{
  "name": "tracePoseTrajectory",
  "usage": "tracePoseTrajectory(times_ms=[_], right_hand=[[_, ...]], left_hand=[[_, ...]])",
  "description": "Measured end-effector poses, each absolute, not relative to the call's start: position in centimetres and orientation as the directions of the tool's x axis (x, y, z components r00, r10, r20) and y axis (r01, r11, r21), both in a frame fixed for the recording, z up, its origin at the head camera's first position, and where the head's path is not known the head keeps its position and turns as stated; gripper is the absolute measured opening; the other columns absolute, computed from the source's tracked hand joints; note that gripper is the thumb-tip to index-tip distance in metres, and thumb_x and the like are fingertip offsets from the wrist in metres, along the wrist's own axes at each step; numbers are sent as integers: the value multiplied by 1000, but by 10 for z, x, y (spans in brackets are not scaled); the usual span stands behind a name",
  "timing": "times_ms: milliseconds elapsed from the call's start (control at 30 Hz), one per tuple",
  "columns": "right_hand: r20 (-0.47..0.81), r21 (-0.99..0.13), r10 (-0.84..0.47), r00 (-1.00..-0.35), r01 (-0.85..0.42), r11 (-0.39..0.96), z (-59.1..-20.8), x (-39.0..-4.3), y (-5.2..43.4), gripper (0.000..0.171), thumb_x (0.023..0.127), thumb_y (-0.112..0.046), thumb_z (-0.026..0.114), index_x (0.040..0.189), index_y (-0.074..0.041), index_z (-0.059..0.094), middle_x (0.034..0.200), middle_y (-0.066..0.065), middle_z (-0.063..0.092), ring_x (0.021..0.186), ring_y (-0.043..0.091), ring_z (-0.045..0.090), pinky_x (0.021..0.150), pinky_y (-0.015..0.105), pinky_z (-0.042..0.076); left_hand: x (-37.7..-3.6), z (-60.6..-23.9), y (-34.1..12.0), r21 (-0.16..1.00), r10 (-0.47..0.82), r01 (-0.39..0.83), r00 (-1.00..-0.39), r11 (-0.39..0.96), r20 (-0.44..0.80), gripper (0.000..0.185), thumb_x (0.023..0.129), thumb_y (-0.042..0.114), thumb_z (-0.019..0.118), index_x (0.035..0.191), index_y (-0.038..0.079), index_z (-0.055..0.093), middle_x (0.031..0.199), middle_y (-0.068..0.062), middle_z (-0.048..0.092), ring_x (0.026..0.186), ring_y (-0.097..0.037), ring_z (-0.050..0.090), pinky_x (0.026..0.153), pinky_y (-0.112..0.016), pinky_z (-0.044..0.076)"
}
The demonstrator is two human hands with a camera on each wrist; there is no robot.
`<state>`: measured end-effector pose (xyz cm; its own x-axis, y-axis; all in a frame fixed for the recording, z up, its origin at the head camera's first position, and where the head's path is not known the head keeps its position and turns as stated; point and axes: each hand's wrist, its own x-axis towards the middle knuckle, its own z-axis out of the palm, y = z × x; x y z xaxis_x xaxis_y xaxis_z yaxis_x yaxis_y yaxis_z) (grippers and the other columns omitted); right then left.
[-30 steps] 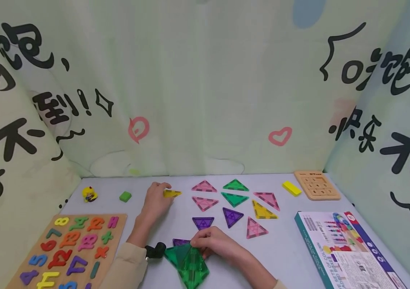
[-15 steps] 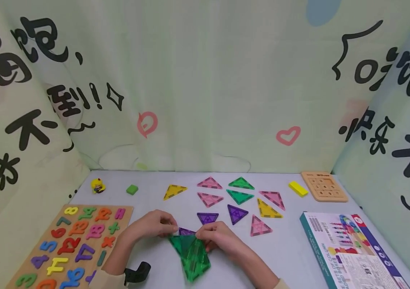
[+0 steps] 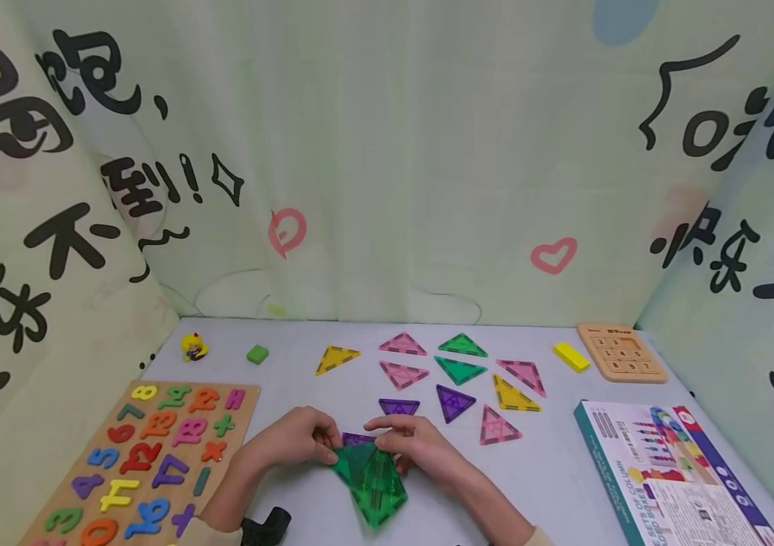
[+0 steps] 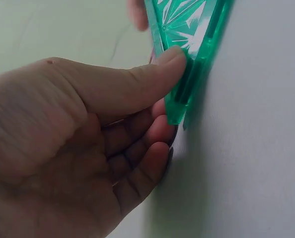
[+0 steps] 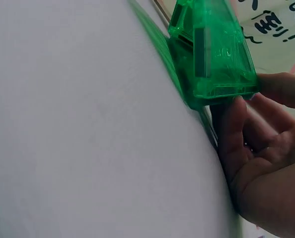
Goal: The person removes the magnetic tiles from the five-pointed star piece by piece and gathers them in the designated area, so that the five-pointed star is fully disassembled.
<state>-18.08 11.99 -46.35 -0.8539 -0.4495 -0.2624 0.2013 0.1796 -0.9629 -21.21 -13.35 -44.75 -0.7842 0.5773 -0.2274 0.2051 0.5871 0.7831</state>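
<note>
Translucent green magnetic tiles (image 3: 376, 485), joined into a raised, pointed shape, stand on the table between both hands. My left hand (image 3: 301, 440) pinches the left corner, its thumb (image 4: 172, 62) lying on the green face and the other fingers curled behind. On the other side my right hand (image 3: 424, 451) holds the upper right edge between thumb and fingers, as the right wrist view shows at the green wall (image 5: 227, 59). Just behind the shape a purple triangular tile (image 3: 357, 438) is partly hidden.
Loose triangular tiles lie farther back: yellow (image 3: 337, 359), pink (image 3: 403, 374), green (image 3: 462, 370) and purple (image 3: 455, 403). A number board (image 3: 250, 402) is at left, a box (image 3: 673, 470) at right. Behind them are a green block (image 3: 258, 354), yellow block (image 3: 571, 357) and wooden board (image 3: 622, 353).
My left hand has let go of the yellow triangle at the back and come forward to the green tiles' left corner. My right hand stays at the green tiles, its index finger now straighter.
</note>
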Motion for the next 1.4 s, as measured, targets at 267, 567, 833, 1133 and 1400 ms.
tracePoseTrajectory(times_ms=[267,567,833,1133,1400], right_hand=[[-211,-969,-465,-860,121,217,-465,-180,119,30,96,-25,63,119,-8,72,114,7,71,70,11,52,60,22,47],[-229,-966,-466,-855,141,215,-465,-181,120,32,94,-26,66,119,-7,71,110,5,73,65,9,52,62,21,50],[-244,-964,-462,-852,162,211,-466,-182,120,32,92,-24,69,118,-5,70,102,5,75,71,9,56,63,24,49],[-262,-959,-486,-834,169,226,-465,-182,122,29,92,-25,69,116,-7,72,96,1,75,75,10,57,67,24,50],[-277,-957,-519,-809,181,228,-463,-179,122,30,92,-25,69,116,-8,72,87,-4,72,75,9,57,69,24,50]], left_hand=[[-213,-449,-135,795,576,216,-794,567,-196,11,80,7,80,82,10,70,72,2,62,70,-14,54,64,-24,44],[-215,-451,-138,816,573,197,-797,543,-189,8,82,8,80,83,9,72,74,2,65,72,-13,55,65,-24,46],[-221,-459,-144,831,524,173,-837,528,-159,7,84,12,78,86,9,72,77,2,64,74,-13,55,67,-25,47],[-235,-459,-139,798,228,66,-969,600,-91,5,85,11,77,88,10,73,78,0,64,75,-14,55,68,-27,47],[-261,-454,-121,722,103,65,-995,689,-8,8,86,13,76,91,7,74,78,-3,64,75,-17,53,65,-27,44]])
